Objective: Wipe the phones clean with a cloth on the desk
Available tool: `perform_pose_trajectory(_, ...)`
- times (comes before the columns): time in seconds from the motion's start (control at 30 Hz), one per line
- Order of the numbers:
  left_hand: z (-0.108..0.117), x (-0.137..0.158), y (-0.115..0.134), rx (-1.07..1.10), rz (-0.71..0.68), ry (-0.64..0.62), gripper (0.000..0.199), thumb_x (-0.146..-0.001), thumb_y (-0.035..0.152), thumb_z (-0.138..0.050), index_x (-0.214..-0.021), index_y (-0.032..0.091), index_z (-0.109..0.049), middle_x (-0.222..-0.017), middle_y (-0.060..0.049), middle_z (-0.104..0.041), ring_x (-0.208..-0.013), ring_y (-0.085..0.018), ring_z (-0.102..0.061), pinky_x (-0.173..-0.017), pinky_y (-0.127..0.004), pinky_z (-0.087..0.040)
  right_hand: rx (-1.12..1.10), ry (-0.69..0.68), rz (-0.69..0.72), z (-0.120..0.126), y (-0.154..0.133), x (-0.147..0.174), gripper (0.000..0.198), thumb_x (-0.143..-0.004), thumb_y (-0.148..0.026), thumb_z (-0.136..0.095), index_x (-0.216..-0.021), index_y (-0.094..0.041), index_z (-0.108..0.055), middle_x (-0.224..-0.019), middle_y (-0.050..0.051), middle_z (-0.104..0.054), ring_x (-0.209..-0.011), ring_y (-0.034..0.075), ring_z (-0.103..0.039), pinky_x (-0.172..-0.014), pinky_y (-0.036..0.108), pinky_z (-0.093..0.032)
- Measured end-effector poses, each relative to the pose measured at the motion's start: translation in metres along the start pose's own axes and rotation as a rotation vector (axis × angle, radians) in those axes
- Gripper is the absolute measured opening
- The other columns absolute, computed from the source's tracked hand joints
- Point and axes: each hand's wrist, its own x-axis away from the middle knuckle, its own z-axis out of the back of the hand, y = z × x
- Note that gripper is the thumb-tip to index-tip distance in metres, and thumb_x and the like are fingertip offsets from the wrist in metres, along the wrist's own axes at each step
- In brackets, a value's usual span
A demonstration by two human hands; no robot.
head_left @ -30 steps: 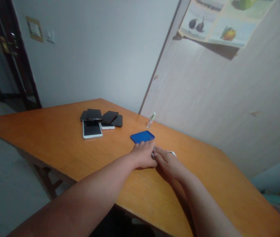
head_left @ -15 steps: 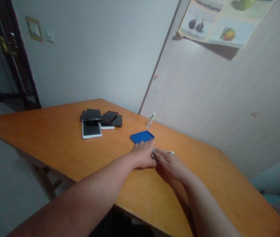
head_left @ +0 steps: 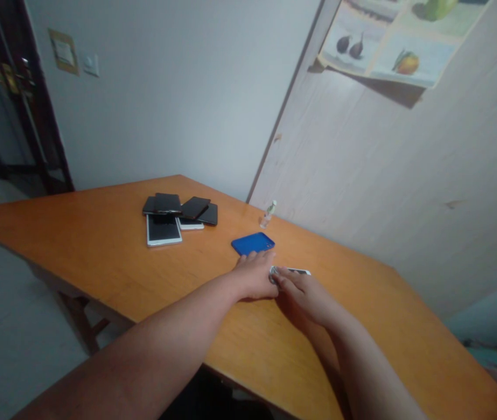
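Observation:
My left hand lies palm down on the table, its fingers spread forward beside the near edge of a blue phone case. What lies under its palm is hidden. My right hand meets it from the right, with thumb and fingertips closed on a small round silvery thing between the two hands. Its exact kind is too small to make out. Just behind the right hand, one end of a white phone with a dark screen shows; that hand covers the rest.
A small clear bottle with a pale cap stands behind the blue case. Farther left lie a white tablet and several dark phones or tablets, partly stacked. The wooden table's far edge runs along the wall.
A little more of the white phone shows behind my right hand. Both hands are otherwise almost still, and the view has shifted very slightly.

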Motion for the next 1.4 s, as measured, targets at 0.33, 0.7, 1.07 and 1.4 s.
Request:
perform_pose_trajectory(0.33,0.003,0.002,0.002,0.031,0.014,-0.01,0.094,-0.067,0.053,-0.064,-0.149,0.024,-0.028,-0.146,-0.012,-0.049,-0.131,-0.036,-0.047,-0.107,-0.051,-0.039,0.023,-0.083,0.027,0.011,-0.008,0.01,0.042,-0.101,-0.041,-0.036,-0.127,-0.03,-0.066,-0.137,0.003,-0.063,-0.125,0.026,-0.059,-0.113,0.048,-0.037)
perform_pose_trajectory(0.7,-0.001,-0.001,-0.001,-0.015,-0.013,0.019,0.076,-0.069,0.047,-0.063,-0.139,0.025,-0.04,-0.139,-0.011,-0.054,-0.124,-0.035,-0.052,-0.103,-0.048,-0.043,0.118,0.038,-0.1,-0.01,0.017,-0.009,0.044,-0.102,-0.04,-0.034,-0.137,-0.029,-0.059,-0.148,0.005,-0.052,-0.142,0.026,-0.041,-0.12,0.053,-0.022)
perform_pose_trajectory(1.07,0.002,0.002,0.0,-0.079,-0.055,0.023,0.056,-0.071,0.054,-0.063,-0.119,0.026,-0.056,-0.125,-0.01,-0.059,-0.114,-0.034,-0.055,-0.094,-0.047,-0.047,0.262,0.084,-0.32,-0.006,0.03,0.003,0.046,-0.103,-0.04,-0.031,-0.138,-0.022,-0.055,-0.154,0.013,-0.043,-0.145,0.031,-0.035,-0.117,0.064,-0.018)
perform_pose_trajectory(1.4,0.006,0.005,0.005,-0.069,-0.053,0.021,0.045,-0.069,0.053,-0.066,-0.104,0.026,-0.064,-0.116,-0.009,-0.06,-0.108,-0.033,-0.055,-0.09,-0.044,-0.048,0.232,0.098,-0.39,-0.005,0.043,-0.001,0.05,-0.105,-0.041,-0.026,-0.144,-0.024,-0.05,-0.157,0.009,-0.039,-0.148,0.027,-0.029,-0.118,0.063,-0.012)
